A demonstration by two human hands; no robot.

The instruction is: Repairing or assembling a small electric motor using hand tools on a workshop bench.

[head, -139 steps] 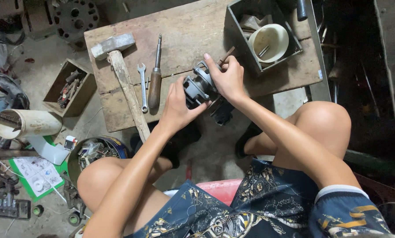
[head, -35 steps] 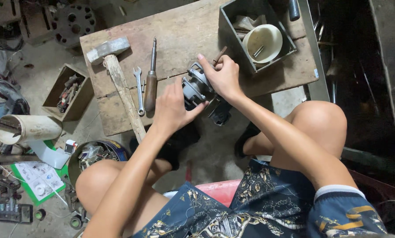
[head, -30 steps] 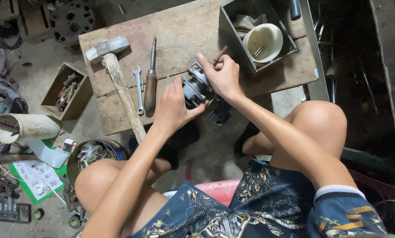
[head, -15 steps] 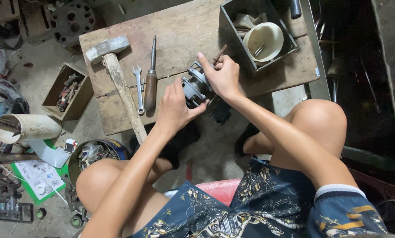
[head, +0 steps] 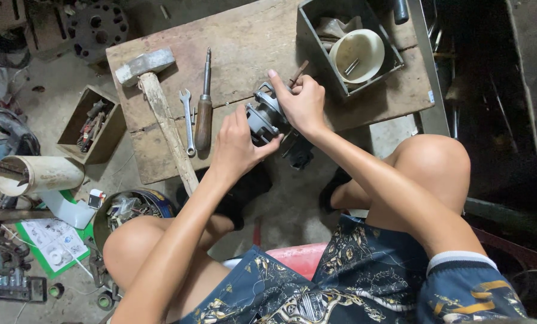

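While I sit on the low red plastic stool (head: 292, 258), both hands are on the grey cast-metal motor-like part with its round flanged face (head: 262, 114), which rests at the near edge of the worn wooden plank bench (head: 250, 42), partly overhanging toward my knees

Left hand (head: 235, 147): wrapped around the lower left side of the part, palm against the body, thumb up along the flange. Right hand (head: 304, 105): clenched over the top right side, index finger extended across the upper rim; a thin brown rod-like piece (head: 299, 71) sticks out above my knuckles, and I cannot tell whether I grip it or it lies behind them

Handling judgement: solid metal, so likely heavy for its size and fully stiff; no give under the fingers. Surfaces look dull and possibly oily, so slip is a risk. The flange edge and housing ribs seem the best purchase; one hand should stay under the overhanging mass

Nearby on the bench, left of the part: brown wooden-handled screwdriver (head: 204, 108), small steel open-ended spanner (head: 187, 120), big wooden-handled sledge hammer (head: 154, 90). Behind my right hand: grey metal tray (head: 316, 54) holding a cream plastic bowl (head: 357, 55)
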